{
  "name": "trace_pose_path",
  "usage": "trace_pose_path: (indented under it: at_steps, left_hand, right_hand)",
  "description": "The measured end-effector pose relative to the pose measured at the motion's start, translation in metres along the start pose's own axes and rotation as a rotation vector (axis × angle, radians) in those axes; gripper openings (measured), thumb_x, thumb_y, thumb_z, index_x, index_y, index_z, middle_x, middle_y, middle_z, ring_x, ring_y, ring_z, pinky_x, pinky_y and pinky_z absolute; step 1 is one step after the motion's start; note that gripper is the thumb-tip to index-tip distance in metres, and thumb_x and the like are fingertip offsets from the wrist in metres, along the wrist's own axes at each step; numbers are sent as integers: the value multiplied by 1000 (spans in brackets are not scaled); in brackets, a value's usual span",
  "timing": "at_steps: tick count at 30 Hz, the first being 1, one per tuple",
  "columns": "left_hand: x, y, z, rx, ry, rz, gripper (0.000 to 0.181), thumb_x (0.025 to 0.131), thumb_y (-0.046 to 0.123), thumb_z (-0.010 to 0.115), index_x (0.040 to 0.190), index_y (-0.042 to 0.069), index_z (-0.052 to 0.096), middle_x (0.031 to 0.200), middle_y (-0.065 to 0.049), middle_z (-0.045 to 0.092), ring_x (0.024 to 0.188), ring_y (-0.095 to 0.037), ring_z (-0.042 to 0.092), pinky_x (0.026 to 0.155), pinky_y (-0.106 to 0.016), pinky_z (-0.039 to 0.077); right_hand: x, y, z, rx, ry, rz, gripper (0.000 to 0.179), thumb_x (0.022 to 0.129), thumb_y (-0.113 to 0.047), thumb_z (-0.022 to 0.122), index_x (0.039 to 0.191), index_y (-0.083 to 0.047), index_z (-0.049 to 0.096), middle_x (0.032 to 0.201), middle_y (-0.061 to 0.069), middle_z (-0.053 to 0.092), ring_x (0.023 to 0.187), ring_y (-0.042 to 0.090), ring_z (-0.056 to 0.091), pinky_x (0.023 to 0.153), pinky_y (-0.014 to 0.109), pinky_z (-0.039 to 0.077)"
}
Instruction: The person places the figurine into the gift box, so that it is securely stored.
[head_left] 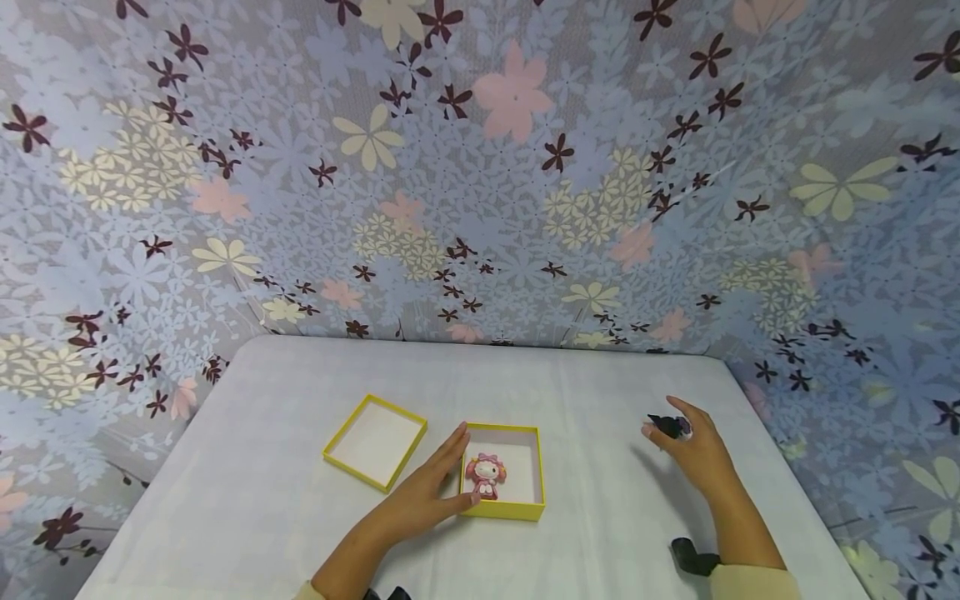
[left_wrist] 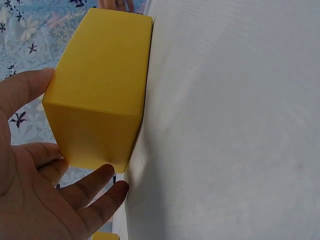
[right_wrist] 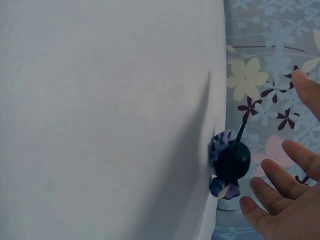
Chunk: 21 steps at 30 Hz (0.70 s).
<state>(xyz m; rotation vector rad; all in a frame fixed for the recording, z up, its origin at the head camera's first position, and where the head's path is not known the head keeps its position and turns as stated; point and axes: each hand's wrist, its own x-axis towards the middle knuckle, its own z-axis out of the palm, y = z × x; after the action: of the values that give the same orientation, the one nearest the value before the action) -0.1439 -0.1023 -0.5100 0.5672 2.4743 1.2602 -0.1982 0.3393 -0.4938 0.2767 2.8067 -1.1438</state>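
Note:
A square box point(head_left: 504, 510) with yellow outer walls and a white inside holds a pink-and-white kitty figurine point(head_left: 486, 475). My left hand point(head_left: 423, 496) lies along the box's left side, thumb at the near rim and fingertips by the far left corner. In the left wrist view, its spread fingers rest at the yellow box point(left_wrist: 102, 65). At the right of the table, my right hand point(head_left: 697, 446) is around a small dark figurine point(head_left: 670, 427). The right wrist view shows this dark green and purple figurine point(right_wrist: 232, 162) at the table surface, with loosely spread fingers point(right_wrist: 280, 180) beside it.
A yellow-rimmed white box lid point(head_left: 375, 442) lies inside up, left of the box. The table has a white cloth point(head_left: 592, 533). Flower-patterned fabric point(head_left: 480, 208) hangs behind and at both sides. A black wrist device point(head_left: 693, 557) sits by the right sleeve.

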Motion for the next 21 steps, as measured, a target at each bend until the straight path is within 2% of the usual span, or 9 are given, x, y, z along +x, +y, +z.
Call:
trace_pose_path:
  at_steps: [8, 14, 21]
  left_hand:
    - [0, -2, 0, 0, 11, 18, 89, 94, 54, 64, 163, 33, 12, 168, 26, 0, 159, -19, 11, 126, -57, 21]
    - [-1, -1, 0, -1, 4, 7, 90, 94, 54, 64, 163, 34, 11, 167, 27, 0, 159, -20, 11, 125, -57, 22]
    - [-1, 0, -1, 5, 5, 4, 89, 94, 54, 64, 163, 35, 11, 167, 27, 0, 159, -19, 11, 125, -57, 22]
  right_hand:
    - [6, 9, 0, 13, -34, -10, 101, 91, -57, 68, 163, -9, 16, 164, 36, 5, 148, 60, 12, 111, 79, 22]
    - [9, 16, 0, -4, -67, 13, 103, 91, -60, 66, 163, -8, 15, 163, 37, 3, 147, 61, 12, 110, 79, 23]
    - [8, 15, -1, -17, -102, 50, 102, 91, -60, 67, 162, -7, 17, 164, 37, 3, 148, 60, 9, 113, 78, 19]
